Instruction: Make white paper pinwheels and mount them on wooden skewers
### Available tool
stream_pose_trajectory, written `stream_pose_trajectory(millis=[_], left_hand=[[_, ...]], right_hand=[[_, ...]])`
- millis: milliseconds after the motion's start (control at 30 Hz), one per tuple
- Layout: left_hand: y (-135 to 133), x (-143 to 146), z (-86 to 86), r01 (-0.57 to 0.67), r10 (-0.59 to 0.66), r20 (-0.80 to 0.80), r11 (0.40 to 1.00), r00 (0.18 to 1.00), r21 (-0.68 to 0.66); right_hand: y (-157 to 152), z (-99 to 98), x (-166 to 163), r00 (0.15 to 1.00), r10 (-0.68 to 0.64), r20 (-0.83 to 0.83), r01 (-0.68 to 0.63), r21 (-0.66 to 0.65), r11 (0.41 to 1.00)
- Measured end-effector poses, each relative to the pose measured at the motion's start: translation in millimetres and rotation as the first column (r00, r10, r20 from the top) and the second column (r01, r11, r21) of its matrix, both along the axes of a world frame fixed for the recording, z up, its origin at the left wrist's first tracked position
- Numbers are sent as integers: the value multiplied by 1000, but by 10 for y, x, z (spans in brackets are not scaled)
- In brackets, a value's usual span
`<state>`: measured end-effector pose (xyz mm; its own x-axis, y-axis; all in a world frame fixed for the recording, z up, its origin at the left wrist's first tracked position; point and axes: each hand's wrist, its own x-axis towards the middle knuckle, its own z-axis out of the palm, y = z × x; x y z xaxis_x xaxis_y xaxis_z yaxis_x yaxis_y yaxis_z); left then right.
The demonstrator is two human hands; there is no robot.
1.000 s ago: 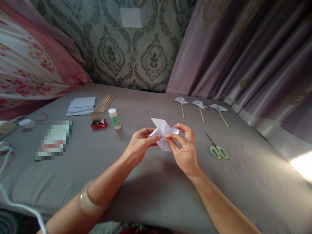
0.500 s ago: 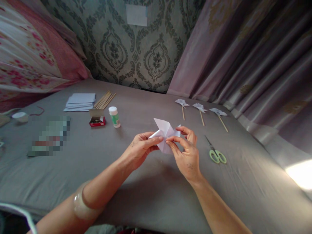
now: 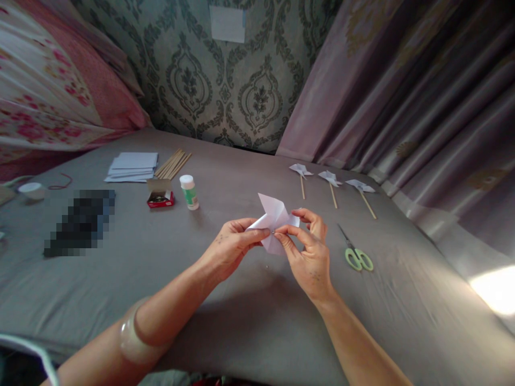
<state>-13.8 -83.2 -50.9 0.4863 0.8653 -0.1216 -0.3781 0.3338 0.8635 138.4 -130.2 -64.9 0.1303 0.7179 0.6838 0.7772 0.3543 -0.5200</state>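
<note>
Both my hands hold a white folded paper pinwheel (image 3: 273,212) above the grey bed sheet (image 3: 241,300). My left hand (image 3: 231,247) pinches its left flap with thumb and fingers. My right hand (image 3: 309,252) pinches the centre, where a small metal pin head seems to show between the fingertips. The paper's upper flap stands up free; its lower part is hidden behind my fingers.
Green-handled scissors (image 3: 356,253) lie right of my right hand. Three finished pinwheels on sticks (image 3: 332,182) lie at the back right. At the back left are a paper stack (image 3: 132,166), wooden sticks (image 3: 174,163), a red box (image 3: 160,197) and a glue bottle (image 3: 189,192).
My hands and the pinwheel have stayed nearly in place, fingers shifting slightly at the paper's centre. The view has turned a little to the left.
</note>
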Motion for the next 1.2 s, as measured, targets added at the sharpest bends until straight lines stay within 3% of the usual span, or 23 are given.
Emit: stream_pose_trajectory(millis=[633,933,1200], left_hand=[[-14,8,-30,-46,54,-87,994,995,94],[-8,-9,-23,-29,69,-206,981,976,193],[25,-26,-63,29,36,-253,968,967,249]], right_hand=[[9,3,10,999,20,-36,-21,-31,999],[43,6,30,979,64,-192,-95,-152,984],[76,-3,67,955,81,-285,-131,-160,978]])
